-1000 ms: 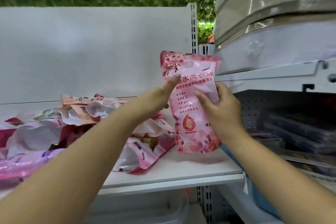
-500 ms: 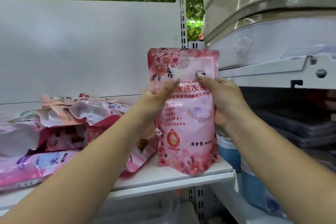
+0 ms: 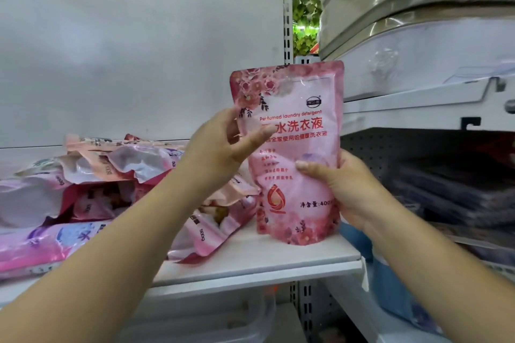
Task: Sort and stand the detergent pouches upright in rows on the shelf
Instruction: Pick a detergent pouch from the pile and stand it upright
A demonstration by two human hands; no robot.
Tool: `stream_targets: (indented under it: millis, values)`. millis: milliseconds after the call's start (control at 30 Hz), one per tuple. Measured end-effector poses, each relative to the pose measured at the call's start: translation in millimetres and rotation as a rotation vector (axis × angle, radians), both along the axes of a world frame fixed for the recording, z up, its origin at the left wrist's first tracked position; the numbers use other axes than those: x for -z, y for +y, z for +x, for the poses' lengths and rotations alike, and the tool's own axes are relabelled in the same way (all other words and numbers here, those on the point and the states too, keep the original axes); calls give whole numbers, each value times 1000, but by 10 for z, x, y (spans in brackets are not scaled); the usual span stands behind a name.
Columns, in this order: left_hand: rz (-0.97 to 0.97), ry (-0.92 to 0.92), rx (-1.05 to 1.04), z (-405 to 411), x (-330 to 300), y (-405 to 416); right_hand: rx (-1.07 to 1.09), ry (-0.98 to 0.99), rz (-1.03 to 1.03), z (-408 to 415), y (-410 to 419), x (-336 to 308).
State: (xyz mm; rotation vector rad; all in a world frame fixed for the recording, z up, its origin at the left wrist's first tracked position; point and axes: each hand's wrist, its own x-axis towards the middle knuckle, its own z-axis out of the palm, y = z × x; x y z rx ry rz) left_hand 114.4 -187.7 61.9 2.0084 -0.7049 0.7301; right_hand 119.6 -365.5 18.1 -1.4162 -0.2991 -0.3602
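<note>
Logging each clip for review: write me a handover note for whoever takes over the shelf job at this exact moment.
Left hand: pinches the pink pouch at its upper left edge.
Right hand: grips the pouch's lower right side.
The pouch stands upright at the right end of the white shelf, label facing out.
Done: this one pouch is set upright; no row yet.
Left: the pile of pouches lying flat to its left needs sorting and standing.

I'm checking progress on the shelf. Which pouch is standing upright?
Only the pink flowered pouch held by both hands at the shelf's right end; the other pouches lie piled flat to its left.
</note>
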Motion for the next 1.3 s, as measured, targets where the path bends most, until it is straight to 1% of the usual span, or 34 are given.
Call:
stream_targets:
  millis: [33, 100, 133, 167, 200, 267, 367, 433, 500, 600, 833, 1000, 1167, 1300]
  values:
    - [104, -14, -97, -3, 13, 59, 64, -6, -10, 46, -23, -19]
    - [383, -57, -311, 14, 129, 156, 145, -11, -38, 174, -71, -29]
    - [506, -103, -368, 18, 207, 195, 157, -10, -39, 245, -95, -24]
    - [589, -158, -395, 21, 291, 222, 159, -2, -30, 320, -110, -15]
    - [649, -208, -412, 29, 368, 239, 163, 6, -13, 399, -117, -4]
    - [754, -223, -479, 15, 438, 260, 171, 14, 9, 552, -100, 22]
    - [848, -163, -539, 20, 455, 279, 192, 5, -29, 778, -21, 43]
    - [915, -169, -568, 28, 439, 264, 228, -1, -55, 906, 43, 38]
    - [918, -176, -571, 53, 440, 290, 250, -11, -45, 1019, 81, 31]
    - [865, -166, -556, 59, 470, 377, 239, -8, -18, 1183, 100, 37]
    - [785, -141, -533, 60, 482, 480, 140, 8, -94, 1525, 249, 59]
    - [695, -132, -553, 83, 514, 514, 68, 59, -69, 1707, 266, 96]
    - [642, -133, -579, 75, 525, 482, 96, -2, -237, 1733, 248, 70]
    - [657, -110, -592, 73, 550, 474, 95, 103, -301, 1693, 172, 209]
